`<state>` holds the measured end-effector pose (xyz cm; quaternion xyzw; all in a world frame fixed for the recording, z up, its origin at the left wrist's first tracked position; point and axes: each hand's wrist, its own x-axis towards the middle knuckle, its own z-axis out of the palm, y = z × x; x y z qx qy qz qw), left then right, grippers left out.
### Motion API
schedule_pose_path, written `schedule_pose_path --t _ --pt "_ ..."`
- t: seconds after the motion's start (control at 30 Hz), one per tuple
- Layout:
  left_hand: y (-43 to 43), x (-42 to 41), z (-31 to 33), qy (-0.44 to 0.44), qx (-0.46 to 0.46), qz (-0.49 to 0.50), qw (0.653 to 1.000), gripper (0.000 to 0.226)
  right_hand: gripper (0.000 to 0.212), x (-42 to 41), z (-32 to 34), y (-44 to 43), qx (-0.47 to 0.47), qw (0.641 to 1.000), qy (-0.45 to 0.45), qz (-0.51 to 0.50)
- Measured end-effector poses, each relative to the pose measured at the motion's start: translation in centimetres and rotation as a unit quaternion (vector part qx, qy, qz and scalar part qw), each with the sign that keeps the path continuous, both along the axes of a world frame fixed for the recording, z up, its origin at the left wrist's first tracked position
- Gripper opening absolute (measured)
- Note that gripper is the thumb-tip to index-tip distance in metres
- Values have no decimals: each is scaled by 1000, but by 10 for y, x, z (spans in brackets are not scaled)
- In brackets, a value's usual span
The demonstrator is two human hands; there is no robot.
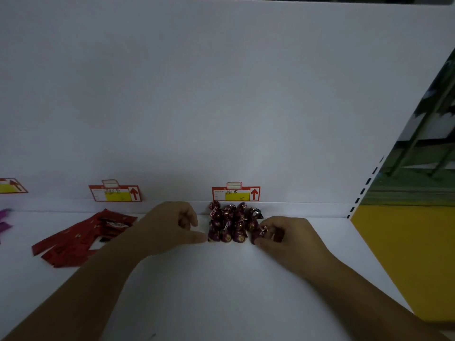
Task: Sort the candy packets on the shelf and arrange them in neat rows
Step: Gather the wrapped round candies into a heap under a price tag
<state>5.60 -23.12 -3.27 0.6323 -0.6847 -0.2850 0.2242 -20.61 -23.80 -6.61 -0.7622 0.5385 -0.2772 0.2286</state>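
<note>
Several dark purple foil-wrapped candies [229, 225] stand in short rows on the white shelf [221, 279], under a red and yellow price tag [235, 193]. My right hand [288, 236] pinches one purple candy [261, 233] at the right end of the front row. My left hand [170, 227] lies just left of the rows, fingers curled and holding nothing, its thumb tip touching the front left candy. A loose pile of flat red candy packets [81, 238] lies farther left.
A second price tag [115, 193] and part of a third [11, 186] sit on the back panel. Purple wrappers [4, 221] show at the left edge. The shelf ends at the right upright [364, 190], beside a yellow surface [403, 254].
</note>
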Motion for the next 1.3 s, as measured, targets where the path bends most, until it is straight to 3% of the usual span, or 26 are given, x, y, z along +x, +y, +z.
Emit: schedule_pose_path --t 0.13,0.27,0.57,0.7,0.83,0.93,1.07,1.3 --pt "-1 -7 -22 -5 -42 10 999 49 16 4 -5 1 -21 1000 -2 0" --pt "-4 -16 -38 -93 -99 -16 991 68 24 5 -4 1 -10 1000 -16 -8" --pt "-5 -17 -48 -115 -137 -15 984 56 43 -3 2 -4 23 998 -43 -37" --pt "-5 -18 -48 -134 -129 -25 982 52 61 0 -1 -6 48 998 21 -39" --pt "-6 -21 -48 -124 -137 -42 982 40 46 7 -2 -5 15 997 61 -38" --pt "-7 -20 -47 -113 -138 -45 983 42 39 8 -2 -6 13 998 55 -38" --pt "-8 -19 -48 -104 -133 -39 985 34 36 7 -2 -7 14 998 43 -36" --pt "-12 -19 -47 -110 -116 -39 986 40 32 6 -4 -12 19 998 45 -31"
